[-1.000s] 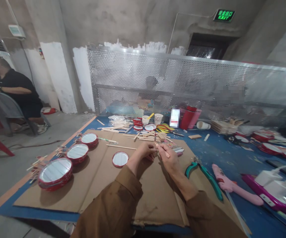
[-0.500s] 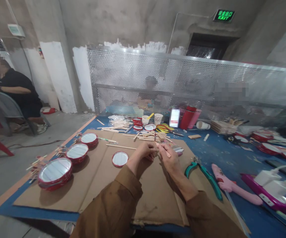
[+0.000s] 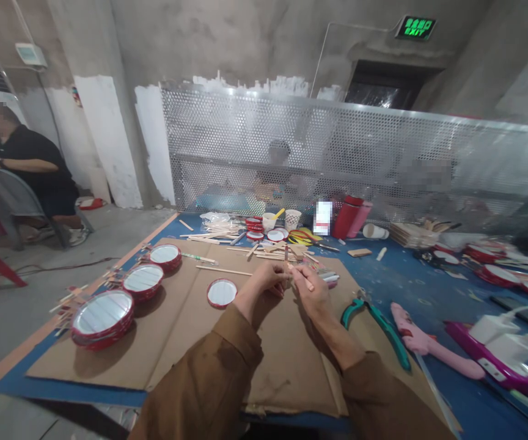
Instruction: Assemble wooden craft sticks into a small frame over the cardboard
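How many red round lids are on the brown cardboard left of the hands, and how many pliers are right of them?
Stacks of red-rimmed lids: 3
Single red-rimmed lid: 1
Green-handled pliers: 1
Total: 5

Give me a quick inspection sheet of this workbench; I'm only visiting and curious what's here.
Surface: brown cardboard sheet on a blue table.
Job's things: thin wooden stick in the right hand; red-rimmed round lid near the left hand.
Grips: right hand pinches the stick; left hand is curled beside it.
Clutter: loose wooden sticks, teal-handled pliers, pink hot glue gun.
Cables: white cable at the right; dark cord on the floor.
Surroundings: seated person in black, perforated metal screen, green exit sign.
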The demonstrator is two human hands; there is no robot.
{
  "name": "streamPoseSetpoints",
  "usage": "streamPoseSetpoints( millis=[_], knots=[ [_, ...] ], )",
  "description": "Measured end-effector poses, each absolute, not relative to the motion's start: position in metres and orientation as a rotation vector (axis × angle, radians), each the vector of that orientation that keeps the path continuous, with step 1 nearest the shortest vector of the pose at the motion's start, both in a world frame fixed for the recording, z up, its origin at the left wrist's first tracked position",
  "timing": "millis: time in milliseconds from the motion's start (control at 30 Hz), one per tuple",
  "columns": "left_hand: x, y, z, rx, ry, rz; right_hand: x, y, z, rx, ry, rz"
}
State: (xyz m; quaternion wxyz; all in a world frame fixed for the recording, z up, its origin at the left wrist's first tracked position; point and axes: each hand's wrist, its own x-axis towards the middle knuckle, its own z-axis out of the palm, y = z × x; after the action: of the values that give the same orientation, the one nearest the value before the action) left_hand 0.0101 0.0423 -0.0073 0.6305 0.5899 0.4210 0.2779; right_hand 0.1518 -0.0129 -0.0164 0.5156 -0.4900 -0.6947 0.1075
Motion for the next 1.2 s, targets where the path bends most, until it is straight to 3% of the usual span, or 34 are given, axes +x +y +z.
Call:
streamPoseSetpoints(
  millis=[1200],
  knots=[
    [0.0096,0.0376,-0.0014,1.355,0.992,0.625,0.1534,-0.0119,-0.0175,-1.186,-1.664,0.267]
  ],
)
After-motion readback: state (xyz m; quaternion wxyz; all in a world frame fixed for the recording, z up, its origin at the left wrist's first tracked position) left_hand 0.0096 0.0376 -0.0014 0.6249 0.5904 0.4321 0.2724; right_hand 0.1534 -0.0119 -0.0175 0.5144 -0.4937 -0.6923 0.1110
